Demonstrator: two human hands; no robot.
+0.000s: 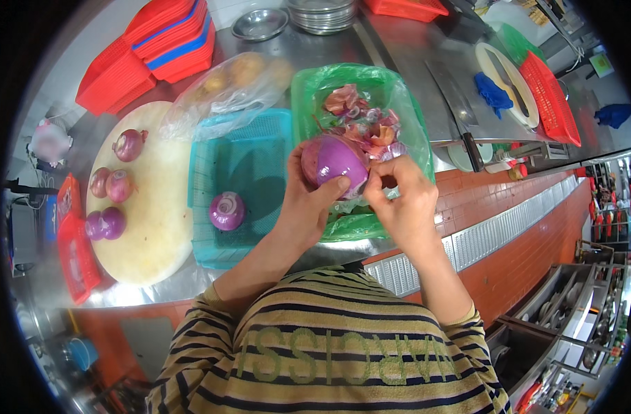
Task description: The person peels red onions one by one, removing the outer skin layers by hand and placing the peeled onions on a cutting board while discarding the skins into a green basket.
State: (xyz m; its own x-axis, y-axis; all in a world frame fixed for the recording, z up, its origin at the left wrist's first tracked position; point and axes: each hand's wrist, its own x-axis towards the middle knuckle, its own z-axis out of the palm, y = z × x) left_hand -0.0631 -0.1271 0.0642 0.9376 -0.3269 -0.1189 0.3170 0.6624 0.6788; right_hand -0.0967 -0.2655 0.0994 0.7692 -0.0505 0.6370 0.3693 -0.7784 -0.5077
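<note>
My left hand holds a large red onion, its thumb pressed over the front. The onion's shiny purple layer is bare on the front, and duller skin covers its left side. At its right edge my right hand pinches with thumb and forefinger; any skin between the fingertips is too small to make out. Behind the onion, papery onion skins and scraps lie in a container lined with a green plastic bag. A peeled red onion rests in the teal plastic basket left of my hands.
Several red onions sit on a round cutting board. A clear bag of round yellowish produce overlaps the basket's far edge. The cleaver lies at right, its handle past the counter edge. Red baskets are stacked behind.
</note>
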